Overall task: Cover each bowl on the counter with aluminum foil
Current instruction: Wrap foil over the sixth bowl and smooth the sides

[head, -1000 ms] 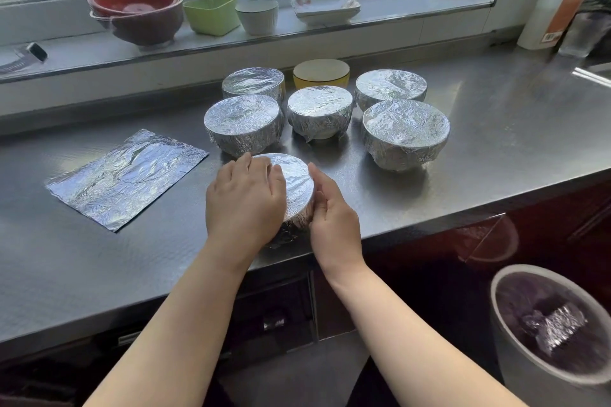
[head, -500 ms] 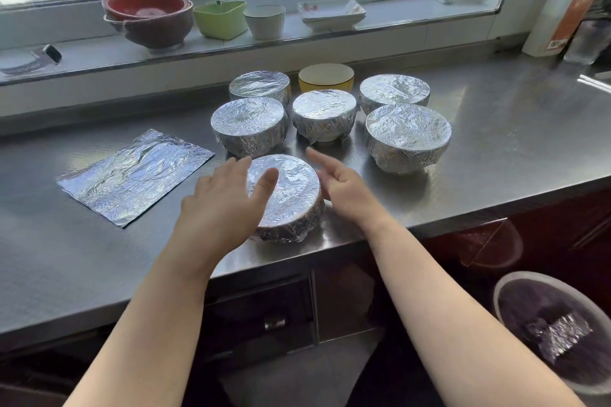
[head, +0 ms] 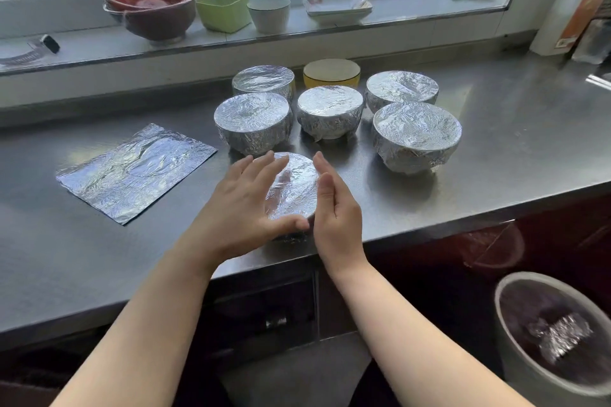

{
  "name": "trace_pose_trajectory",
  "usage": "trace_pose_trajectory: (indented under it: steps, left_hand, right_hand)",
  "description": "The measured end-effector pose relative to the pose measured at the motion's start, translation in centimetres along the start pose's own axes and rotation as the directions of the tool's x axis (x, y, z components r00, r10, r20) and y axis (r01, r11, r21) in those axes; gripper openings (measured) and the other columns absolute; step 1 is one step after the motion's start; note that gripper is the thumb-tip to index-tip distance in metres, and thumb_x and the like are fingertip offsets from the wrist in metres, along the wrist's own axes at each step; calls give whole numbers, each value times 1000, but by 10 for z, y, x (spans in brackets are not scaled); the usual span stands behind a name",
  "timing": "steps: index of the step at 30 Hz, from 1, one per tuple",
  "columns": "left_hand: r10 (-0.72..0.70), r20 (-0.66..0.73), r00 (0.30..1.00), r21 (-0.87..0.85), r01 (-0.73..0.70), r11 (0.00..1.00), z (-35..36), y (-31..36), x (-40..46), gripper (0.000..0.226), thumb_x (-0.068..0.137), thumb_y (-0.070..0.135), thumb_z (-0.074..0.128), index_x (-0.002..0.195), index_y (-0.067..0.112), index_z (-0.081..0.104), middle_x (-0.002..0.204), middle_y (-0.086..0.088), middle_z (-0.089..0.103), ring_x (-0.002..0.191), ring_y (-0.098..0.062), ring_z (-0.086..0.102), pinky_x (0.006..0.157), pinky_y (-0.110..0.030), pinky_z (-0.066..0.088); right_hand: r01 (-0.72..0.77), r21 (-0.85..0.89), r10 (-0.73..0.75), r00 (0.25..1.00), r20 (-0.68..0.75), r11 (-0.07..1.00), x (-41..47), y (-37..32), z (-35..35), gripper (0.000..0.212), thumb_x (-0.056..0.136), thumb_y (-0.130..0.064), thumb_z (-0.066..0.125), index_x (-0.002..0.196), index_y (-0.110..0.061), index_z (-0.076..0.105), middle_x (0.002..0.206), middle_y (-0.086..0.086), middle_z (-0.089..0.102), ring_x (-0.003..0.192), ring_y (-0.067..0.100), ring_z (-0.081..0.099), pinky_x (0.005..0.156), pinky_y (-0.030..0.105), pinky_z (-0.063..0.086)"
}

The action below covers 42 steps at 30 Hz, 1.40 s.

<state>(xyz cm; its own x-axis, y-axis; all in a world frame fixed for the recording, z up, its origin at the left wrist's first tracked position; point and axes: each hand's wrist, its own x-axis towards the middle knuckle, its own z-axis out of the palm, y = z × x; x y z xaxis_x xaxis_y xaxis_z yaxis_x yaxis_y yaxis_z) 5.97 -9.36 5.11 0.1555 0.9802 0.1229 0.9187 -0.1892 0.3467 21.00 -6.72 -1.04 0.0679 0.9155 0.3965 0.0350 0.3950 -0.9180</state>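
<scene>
- While both hands flank it at the steel table's [head: 496,155] near edge, the nearest foil-covered bowl [head: 292,188] sits between them.
- The left hand [head: 243,208] spreads its fingers straight over the bowl's left side, gripping nothing; contact cannot be told.
- The right hand [head: 335,208] stands edge-on just beside it, fingers straight, holding nothing.
- One yellow bowl [head: 331,73] stands uncovered at the back among five wrapped bowls.
- A flat foil sheet [head: 135,172] lies to the left.

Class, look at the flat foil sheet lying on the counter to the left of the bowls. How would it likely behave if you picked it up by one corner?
The foil sheet would probably flop and bend, since it looks very thin. It is likely very light, lying flat with its edges barely lifted. Its wrinkled surface suggests it creases easily and could tear if tugged.
</scene>
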Motion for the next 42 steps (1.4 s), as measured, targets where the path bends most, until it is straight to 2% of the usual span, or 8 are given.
trace_pose_trajectory:
  steps: [8, 11, 15, 21, 26, 29, 38, 42]
  left_hand:
    - [3, 36, 999, 33, -4, 999, -1, 1, 0, 129, 46, 98, 42, 155, 35, 14, 162, 8, 14, 148, -18, 6, 121, -38, 13]
    - [5, 15, 1000, 31, -6, 1000, 0, 1, 0, 128, 46, 97, 42, 155, 34, 15, 162, 7, 16, 148, -19, 8, 121, -37, 13]
    - [-2, 9, 1000, 32, 2, 999, 0, 2, 0, 127, 47, 96, 42, 155, 35, 15, 162, 7, 16, 148, -19, 8, 120, -35, 11]
    - [-11, 4, 1000, 38, 10, 999, 2, 1, 0, 126, 48, 96, 43, 155, 36, 12, 162, 7, 16, 148, -20, 9, 121, -40, 13]
    - [-21, 15, 1000, 34, 21, 999, 2, 1, 0, 125, 49, 95, 46, 154, 38, 10, 162, 9, 14, 148, -19, 8, 121, -40, 13]
    - [-29, 12, 999, 39, 29, 999, 1, 2, 0, 123, 50, 93, 49, 154, 39, 10, 162, 11, 13, 148, -19, 7, 121, -39, 12]
    - [-36, 14, 999, 45, 36, 998, 0, 5, -2, 124, 48, 92, 47, 154, 38, 11, 162, 12, 12, 149, -17, 6, 120, -38, 12]
    - [-37, 18, 999, 51, 36, 998, -1, 6, -1, 125, 49, 92, 48, 155, 37, 11, 162, 11, 13, 149, -18, 6, 120, -38, 11]
  right_hand:
    - [-152, 63, 151, 988, 21, 986, 0, -6, -2, 48, 99, -44, 34, 137, -22, 54, 138, -13, 55, 124, -14, 46, 104, 10, 34]
    - [-191, 81, 191, 982, 7, 978, 1, -8, -1, 41, 104, -36, 32, 136, -21, 54, 124, -25, 57, 105, -25, 50, 89, 0, 34]
    - [-209, 83, 214, 975, -54, 974, 3, -4, 1, 39, 106, -33, 31, 131, -22, 58, 123, -19, 60, 113, -14, 52, 94, 4, 35]
    - [-239, 61, 244, 966, -90, 969, 7, 0, -2, 26, 105, -17, 40, 126, -22, 54, 99, -24, 56, 87, -27, 51, 76, -1, 36]
    - [-288, 5, 288, 956, -62, 958, 17, 4, -4, 23, 102, -16, 45, 110, -33, 56, 104, -2, 69, 98, 10, 65, 91, 30, 51]
    - [-304, 15, 304, 952, -42, 953, 19, 5, -5, 17, 97, -22, 47, 100, -34, 58, 107, 4, 70, 102, 18, 66, 95, 42, 51]
    - [-432, 102, 430, 902, 48, 896, 26, 9, -9, 27, 89, 8, 56, 95, -18, 63, 100, 10, 73, 90, 16, 69, 85, 32, 56]
    - [-406, -26, 406, 907, 113, 913, 30, 7, -17, 25, 88, 6, 55, 99, -14, 64, 94, 3, 72, 87, 13, 67, 76, 23, 54]
